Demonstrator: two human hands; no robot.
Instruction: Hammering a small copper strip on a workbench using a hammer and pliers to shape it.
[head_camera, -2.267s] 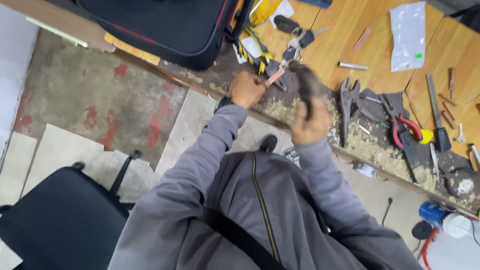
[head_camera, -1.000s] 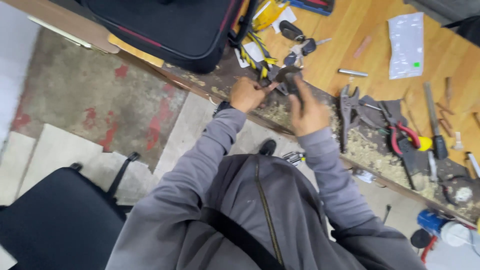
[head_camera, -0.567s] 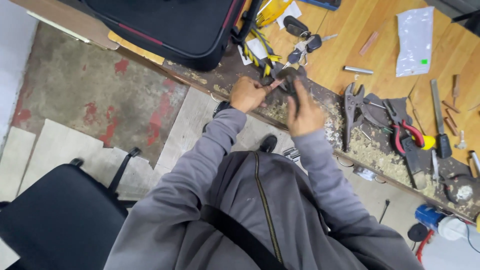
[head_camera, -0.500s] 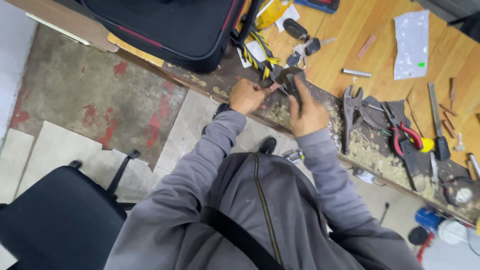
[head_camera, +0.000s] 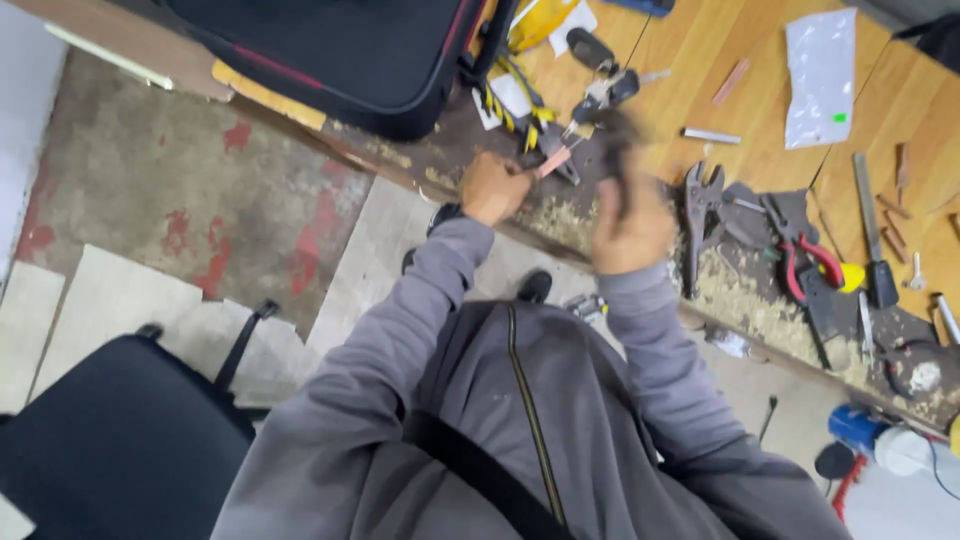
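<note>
My left hand (head_camera: 495, 188) is closed around a small pinkish wooden stick (head_camera: 551, 162) at the near edge of the wooden workbench (head_camera: 760, 75). My right hand (head_camera: 632, 222) is raised beside it, gripping a dark, motion-blurred tool (head_camera: 617, 160); its exact kind cannot be made out. The stick's tip points toward that tool. Sawdust (head_camera: 562, 212) lies on the bench edge just below both hands.
A black bag (head_camera: 330, 50) lies at the bench's left end. Grey pliers (head_camera: 700, 205), red-handled pliers (head_camera: 805, 255), a chisel (head_camera: 870, 235), keys (head_camera: 600, 80), a clear plastic bag (head_camera: 820, 70) and wood scraps lie on the bench. A black chair (head_camera: 110, 440) stands at my left.
My right hand has lifted away from the stick with the dark tool, now blurred by motion. My left hand holds the stick in nearly the same spot.
</note>
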